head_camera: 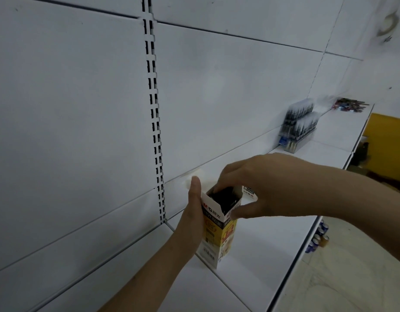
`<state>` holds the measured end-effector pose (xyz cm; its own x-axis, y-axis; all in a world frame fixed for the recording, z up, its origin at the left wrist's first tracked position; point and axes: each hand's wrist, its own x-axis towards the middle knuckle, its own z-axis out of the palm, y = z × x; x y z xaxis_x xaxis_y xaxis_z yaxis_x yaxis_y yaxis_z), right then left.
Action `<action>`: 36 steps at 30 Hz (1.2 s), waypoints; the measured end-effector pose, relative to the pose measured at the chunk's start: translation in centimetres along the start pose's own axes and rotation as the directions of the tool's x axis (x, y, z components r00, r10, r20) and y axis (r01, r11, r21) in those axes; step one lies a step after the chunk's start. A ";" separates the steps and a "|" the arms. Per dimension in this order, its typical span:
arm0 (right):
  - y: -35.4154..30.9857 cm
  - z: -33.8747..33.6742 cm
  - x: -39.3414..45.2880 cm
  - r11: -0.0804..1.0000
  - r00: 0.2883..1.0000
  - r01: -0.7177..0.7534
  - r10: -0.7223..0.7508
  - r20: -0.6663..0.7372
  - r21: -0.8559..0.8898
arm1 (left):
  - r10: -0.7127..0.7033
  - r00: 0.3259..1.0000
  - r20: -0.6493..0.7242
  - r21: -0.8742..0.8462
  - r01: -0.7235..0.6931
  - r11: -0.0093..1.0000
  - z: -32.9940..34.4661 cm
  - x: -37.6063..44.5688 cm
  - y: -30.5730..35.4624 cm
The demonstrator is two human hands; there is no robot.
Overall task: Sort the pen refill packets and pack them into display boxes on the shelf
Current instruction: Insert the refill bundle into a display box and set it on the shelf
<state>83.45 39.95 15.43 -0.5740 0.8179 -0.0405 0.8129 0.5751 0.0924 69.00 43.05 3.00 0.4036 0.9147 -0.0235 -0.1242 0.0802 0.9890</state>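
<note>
White and yellow display box (219, 235), black contents, white shelf (262, 244)

soft, even, rather dim light with a cool grey cast; a faint bright patch glows on the white back panel (217, 86). shadows are weak under the hands. the far end of the shelf (329, 131) and the upper right corner are smeared with blur, and straight lines bow at the edges.
</note>
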 end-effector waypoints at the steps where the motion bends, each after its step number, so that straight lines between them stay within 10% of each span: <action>1: 0.0 0.0 0.0 1.000 1.000 -0.006 0.005 -0.020 -0.021 | -0.003 1.000 -0.002 0.009 0.003 1.000 0.0 0.0 -0.1; 12: 0.0 1.6 -0.9 0.993 0.991 -0.057 0.069 -0.115 0.099 | 0.037 0.997 0.065 0.002 -0.037 0.999 -0.5 0.1 0.1; 16: 0.4 2.8 -1.8 0.937 0.888 -0.151 0.269 -0.373 0.316 | 0.084 0.994 0.071 0.034 -0.087 0.996 -0.5 -0.1 0.0; 23: 0.5 7.2 -1.6 0.785 0.760 -0.186 0.496 -0.419 0.591 | 0.270 0.956 0.112 0.066 -0.278 0.958 -0.5 -0.2 0.0; 36: -0.3 8.6 -2.2 0.739 0.763 0.009 0.430 -0.482 0.674 | 0.250 0.964 0.088 0.004 -0.251 0.968 -0.6 -0.2 0.6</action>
<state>85.29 38.13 6.89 -0.1358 0.8621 0.4881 0.6621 0.4455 -0.6026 68.35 43.14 3.47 0.4375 0.8673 0.2373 -0.2177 -0.1538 0.9638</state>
